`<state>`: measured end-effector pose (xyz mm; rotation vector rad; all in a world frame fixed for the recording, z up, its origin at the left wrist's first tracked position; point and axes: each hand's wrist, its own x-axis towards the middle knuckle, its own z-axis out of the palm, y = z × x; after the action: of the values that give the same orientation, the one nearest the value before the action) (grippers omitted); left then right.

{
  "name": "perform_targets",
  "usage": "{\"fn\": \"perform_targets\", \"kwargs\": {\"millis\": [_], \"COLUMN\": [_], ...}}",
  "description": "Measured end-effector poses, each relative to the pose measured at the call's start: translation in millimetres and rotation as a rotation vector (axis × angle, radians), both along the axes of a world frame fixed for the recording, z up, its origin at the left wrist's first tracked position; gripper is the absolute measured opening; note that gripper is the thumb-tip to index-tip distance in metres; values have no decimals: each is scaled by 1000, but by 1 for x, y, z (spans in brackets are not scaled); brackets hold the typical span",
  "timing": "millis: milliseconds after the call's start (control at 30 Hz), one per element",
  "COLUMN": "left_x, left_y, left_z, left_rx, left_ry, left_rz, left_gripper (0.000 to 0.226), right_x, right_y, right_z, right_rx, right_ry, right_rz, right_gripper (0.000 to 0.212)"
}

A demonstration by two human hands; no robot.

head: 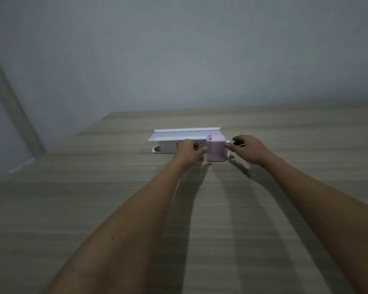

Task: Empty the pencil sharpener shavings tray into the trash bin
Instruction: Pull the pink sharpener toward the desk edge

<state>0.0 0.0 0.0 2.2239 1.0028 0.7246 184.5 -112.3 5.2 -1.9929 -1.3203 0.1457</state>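
A pink box-shaped pencil sharpener (216,150) stands on the wooden table (115,198), far from me. My left hand (189,152) touches its left side with curled fingers. My right hand (250,150) reaches its right side, fingertips at a small white part there, likely the crank. Whether either hand grips the sharpener firmly is unclear in the blur. No trash bin is in view, and the shavings tray cannot be told apart from the body.
Behind the sharpener lies a long white power strip or organiser (179,139) with an open lid. A grey wall (179,49) rises behind the table. The table's left edge runs diagonally at the far left.
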Motion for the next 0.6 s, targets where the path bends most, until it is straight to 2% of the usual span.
{"fn": "perform_targets", "kwargs": {"millis": [100,200,267,600], "left_x": [10,15,16,-13], "left_y": [3,7,12,-26], "left_z": [-6,-15,-18,14], "left_rx": [-52,-63,-57,47], "left_ry": [-36,-89,-98,-57], "left_rz": [-72,-115,-122,-103], "left_gripper": [32,39,36,28], "right_x": [1,0,-3,-34], "right_y": [11,15,13,-26], "right_z": [-5,-12,-11,13], "right_rx": [26,69,82,103], "right_ry": [158,286,339,361], "right_rz": [88,121,131,198], "right_gripper": [40,38,36,36]}}
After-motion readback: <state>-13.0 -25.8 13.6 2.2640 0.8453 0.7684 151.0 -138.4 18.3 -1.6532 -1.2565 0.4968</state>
